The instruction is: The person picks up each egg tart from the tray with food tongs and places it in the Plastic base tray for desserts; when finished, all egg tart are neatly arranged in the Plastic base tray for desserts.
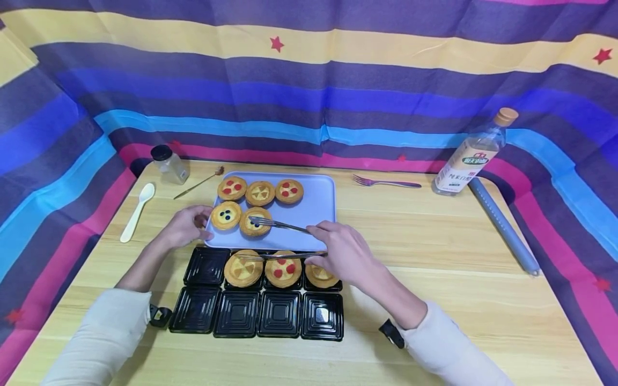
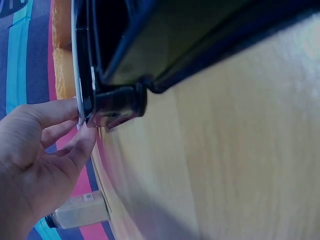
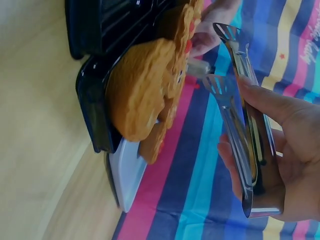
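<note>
A lavender tray [image 1: 316, 203] carries several round tarts, one of them [image 1: 255, 221] in its front row. In front of it stand black plastic cups [image 1: 263, 313] in two rows; three in the back row hold tarts [image 1: 282, 269]. My right hand [image 1: 318, 241] grips metal tongs [image 1: 280, 225], seen close in the right wrist view [image 3: 247, 130]. The tongs are spread, one tip over the front-row tart, the other over the black cups. My left hand [image 1: 195, 222] pinches the tray's front left corner [image 2: 77, 100] between fingers and thumb [image 2: 82, 145].
Left of the tray lie a white spoon [image 1: 137, 212], a small black-lidded jar [image 1: 169, 163] and a thin gold spoon [image 1: 200, 182]. At the back right are a fork [image 1: 386, 183], a labelled bottle [image 1: 473, 155] and a grey roll [image 1: 502, 225]. Striped cloth walls the table.
</note>
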`<state>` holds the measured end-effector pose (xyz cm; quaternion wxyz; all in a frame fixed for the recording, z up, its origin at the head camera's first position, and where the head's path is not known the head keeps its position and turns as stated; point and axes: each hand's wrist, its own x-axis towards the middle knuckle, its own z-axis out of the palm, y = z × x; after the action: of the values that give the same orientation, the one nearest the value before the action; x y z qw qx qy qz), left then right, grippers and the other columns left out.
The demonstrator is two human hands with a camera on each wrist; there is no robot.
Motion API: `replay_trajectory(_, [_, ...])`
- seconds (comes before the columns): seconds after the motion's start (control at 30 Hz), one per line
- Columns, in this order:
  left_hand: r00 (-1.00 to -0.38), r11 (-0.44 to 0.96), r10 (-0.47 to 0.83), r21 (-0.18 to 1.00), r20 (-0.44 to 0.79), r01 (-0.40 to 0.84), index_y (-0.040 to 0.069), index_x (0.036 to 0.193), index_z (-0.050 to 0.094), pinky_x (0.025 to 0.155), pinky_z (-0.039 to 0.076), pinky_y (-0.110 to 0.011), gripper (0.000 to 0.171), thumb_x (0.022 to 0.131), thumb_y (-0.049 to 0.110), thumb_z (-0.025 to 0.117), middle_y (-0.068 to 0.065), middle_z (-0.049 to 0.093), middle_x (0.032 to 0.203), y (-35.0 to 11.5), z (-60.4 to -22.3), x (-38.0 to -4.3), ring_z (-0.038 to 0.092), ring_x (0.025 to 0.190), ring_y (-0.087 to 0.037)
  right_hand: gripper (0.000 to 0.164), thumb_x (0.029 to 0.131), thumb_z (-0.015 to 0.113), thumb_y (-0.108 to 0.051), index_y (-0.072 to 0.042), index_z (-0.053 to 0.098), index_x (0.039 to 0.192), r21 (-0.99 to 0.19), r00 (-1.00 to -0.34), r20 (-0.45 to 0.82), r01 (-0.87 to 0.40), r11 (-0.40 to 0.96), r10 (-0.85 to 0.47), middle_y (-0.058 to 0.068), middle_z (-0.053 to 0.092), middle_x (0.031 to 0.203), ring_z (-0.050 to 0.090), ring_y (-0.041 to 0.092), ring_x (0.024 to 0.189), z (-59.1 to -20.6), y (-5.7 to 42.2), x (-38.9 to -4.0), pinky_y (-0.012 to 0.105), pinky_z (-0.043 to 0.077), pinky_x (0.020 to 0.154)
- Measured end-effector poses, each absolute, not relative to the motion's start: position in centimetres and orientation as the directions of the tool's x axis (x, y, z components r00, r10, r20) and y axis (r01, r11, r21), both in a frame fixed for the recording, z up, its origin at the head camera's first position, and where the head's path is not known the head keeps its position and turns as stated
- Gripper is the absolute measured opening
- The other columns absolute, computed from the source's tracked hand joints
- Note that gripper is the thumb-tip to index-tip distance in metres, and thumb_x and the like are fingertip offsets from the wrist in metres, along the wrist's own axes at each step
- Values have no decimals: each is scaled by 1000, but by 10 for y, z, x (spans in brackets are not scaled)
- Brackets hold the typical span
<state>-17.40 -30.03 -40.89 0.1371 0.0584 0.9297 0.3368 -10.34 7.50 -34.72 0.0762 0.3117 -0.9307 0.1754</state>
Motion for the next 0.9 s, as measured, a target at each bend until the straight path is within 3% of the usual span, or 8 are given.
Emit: replay_trajectory(0.9, [-955,764,210,645,-210,26,-8,132,46,75,46,-28,67,72,3,74,-22,59,110,-301,-407,-172,56,98,-31,61,71,81,-36,-4,64,121,-255,-883,152,-470,845,-445,10,68,105,67,26,90,-368,58,-136,37,56,76])
